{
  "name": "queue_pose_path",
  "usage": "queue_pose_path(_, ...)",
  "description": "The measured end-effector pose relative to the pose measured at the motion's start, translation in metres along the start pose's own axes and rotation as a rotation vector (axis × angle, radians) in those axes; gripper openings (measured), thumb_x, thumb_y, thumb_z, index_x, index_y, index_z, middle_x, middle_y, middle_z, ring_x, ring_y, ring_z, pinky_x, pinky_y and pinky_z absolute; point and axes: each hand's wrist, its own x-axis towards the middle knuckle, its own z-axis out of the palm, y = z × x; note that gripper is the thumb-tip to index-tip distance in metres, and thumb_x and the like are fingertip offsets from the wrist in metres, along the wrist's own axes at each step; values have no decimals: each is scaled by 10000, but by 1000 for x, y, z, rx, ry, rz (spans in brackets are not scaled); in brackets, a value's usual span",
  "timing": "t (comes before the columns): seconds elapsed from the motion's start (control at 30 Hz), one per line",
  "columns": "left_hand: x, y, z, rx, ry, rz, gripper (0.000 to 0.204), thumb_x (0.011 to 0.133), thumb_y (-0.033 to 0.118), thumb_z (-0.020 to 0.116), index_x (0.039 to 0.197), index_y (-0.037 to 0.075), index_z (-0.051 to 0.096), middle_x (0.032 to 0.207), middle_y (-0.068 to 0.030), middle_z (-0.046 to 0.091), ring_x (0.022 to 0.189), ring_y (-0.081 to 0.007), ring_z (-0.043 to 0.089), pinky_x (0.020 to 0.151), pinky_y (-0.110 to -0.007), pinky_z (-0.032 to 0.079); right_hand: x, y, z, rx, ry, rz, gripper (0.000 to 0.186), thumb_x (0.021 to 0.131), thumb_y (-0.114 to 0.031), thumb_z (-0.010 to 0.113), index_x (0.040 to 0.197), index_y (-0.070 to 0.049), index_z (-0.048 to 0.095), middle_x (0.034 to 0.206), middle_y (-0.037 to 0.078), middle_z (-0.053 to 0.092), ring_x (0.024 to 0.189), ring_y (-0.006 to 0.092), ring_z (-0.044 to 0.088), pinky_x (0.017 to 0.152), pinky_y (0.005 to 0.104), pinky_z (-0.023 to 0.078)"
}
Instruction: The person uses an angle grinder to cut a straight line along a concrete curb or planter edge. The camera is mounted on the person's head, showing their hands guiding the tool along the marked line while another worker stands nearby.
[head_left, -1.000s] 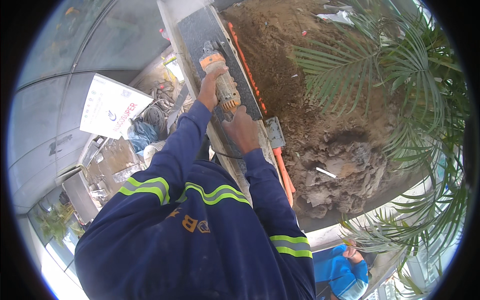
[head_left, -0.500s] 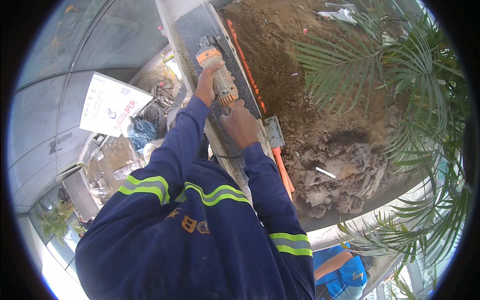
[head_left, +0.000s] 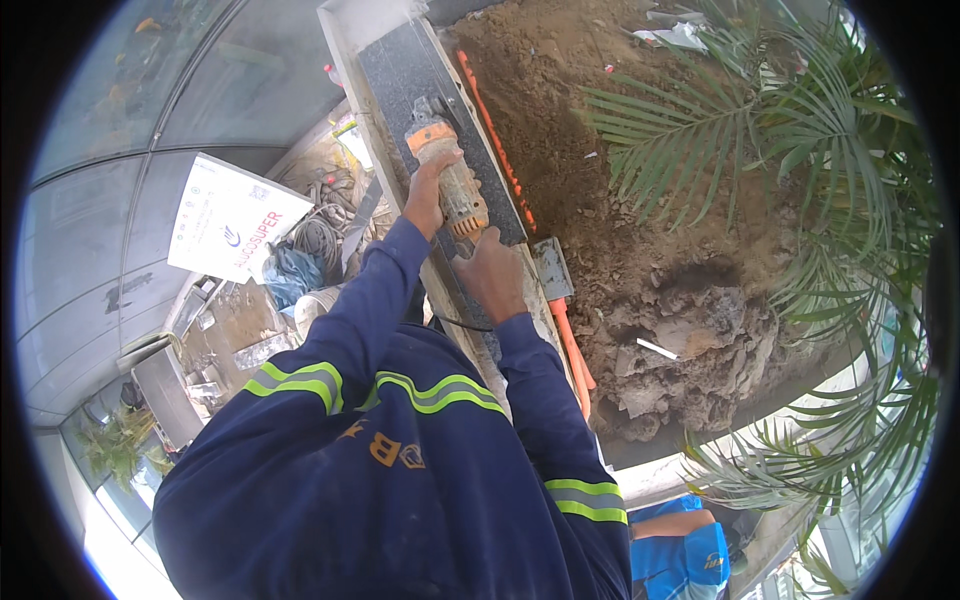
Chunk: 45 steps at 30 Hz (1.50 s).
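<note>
A dust-covered angle grinder with an orange collar lies over a dark speckled stone slab. My left hand is wrapped round its body, just behind the collar. My right hand is closed round the rear handle, partly hidden by its own fingers. The grinder's head points away from me and sits low at the slab; whether its disc touches the stone is hard to make out. A black cable curves below my right hand.
Right of the slab lie an orange strip, an orange-handled trowel-like tool and bare soil. Palm fronds overhang it. A white printed board and blue plastic stand left. Another person's blue clothing shows lower right.
The grinder and both hands have come slightly back toward me along the slab. A pale dust cloud now shows at the slab's far end. The whole view has shifted a little.
</note>
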Motion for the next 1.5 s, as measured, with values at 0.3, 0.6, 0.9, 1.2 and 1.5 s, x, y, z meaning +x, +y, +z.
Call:
queue_pose_path(0.3, 1, 8, 3, -45, -10, 19, 402, 833, 282, 748, 1104, 52, 560, 863, -137, 634, 732, -293, 684, 651, -478, 602, 6, -3, 0, 6, 29, -19, 450, 819, -272, 710, 1042, 59, 502, 898, 343, 683, 890, 502, 684, 780, 555, 542)
queue_pose_path(0.6, 46, 40, -4, -50, -48, 51, 381, 833, 278, 737, 1085, 56, 558, 849, -142, 631, 727, -301, 684, 645, -492, 604, 52, -28, 2, 4, 26, -64, 464, 860, -327, 713, 1056, 45, 514, 963, 312, 697, 952, 465, 699, 841, 513, 552)
queue_pose_path(0.9, 6, 6, 1, -64, -13, 19, 397, 835, 283, 750, 1097, 52, 562, 867, -137, 635, 744, -302, 693, 642, -479, 608, 9, -7, -5, 7, -5, 13, 487, 793, -272, 728, 1058, 69, 504, 930, 344, 692, 918, 495, 692, 812, 549, 546)
queue_pose_path(1.2, -1, -3, 1, -84, 3, -16, 411, 836, 279, 754, 1108, 41, 560, 870, -138, 634, 738, -299, 690, 631, -493, 609, -2, 1, -2, 2, 9, 12, 483, 796, -273, 727, 1064, 59, 501, 904, 339, 691, 888, 499, 690, 788, 557, 543)
queue_pose_path(1.5, 36, 36, 0, -44, -39, 50, 377, 848, 293, 724, 1071, 37, 558, 844, -143, 633, 716, -307, 680, 624, -490, 603, 47, -22, 2, 53, 39, -55, 462, 804, -249, 712, 1078, 66, 513, 970, 342, 693, 946, 490, 692, 846, 530, 550)
